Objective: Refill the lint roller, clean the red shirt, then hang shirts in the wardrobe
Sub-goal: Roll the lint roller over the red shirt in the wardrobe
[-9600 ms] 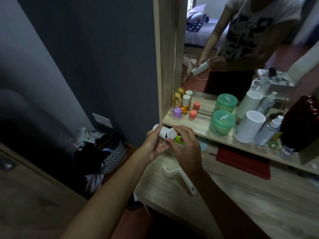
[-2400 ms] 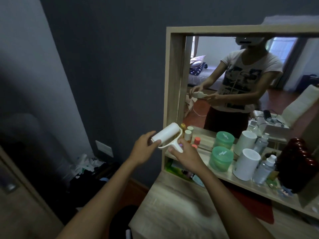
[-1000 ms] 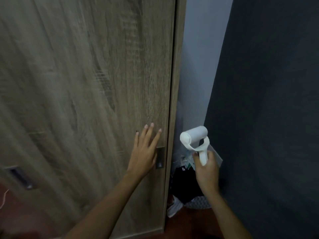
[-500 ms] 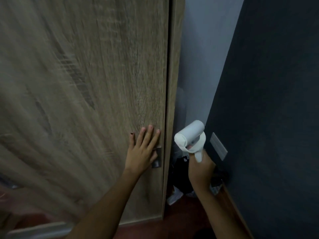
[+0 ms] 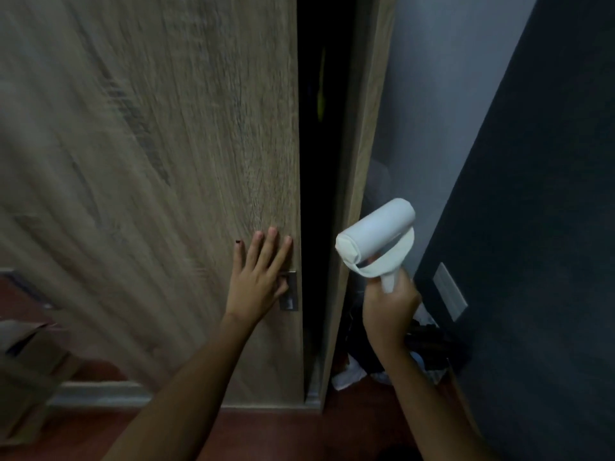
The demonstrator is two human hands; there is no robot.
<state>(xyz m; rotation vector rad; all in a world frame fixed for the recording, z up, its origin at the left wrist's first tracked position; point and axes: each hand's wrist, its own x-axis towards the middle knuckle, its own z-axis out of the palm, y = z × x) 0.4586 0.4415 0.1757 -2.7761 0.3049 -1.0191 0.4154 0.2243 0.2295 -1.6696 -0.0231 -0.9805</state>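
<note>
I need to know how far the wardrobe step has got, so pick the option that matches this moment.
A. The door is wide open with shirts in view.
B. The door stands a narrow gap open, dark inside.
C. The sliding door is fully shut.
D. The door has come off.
B: a dark narrow gap shows beside the sliding door, with the left hand flat by its recessed handle.

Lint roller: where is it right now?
Head view, right of centre: the lint roller is held up by its handle in the right hand, just right of the dark gap beside the sliding wardrobe door and left of the dark wall.
</note>
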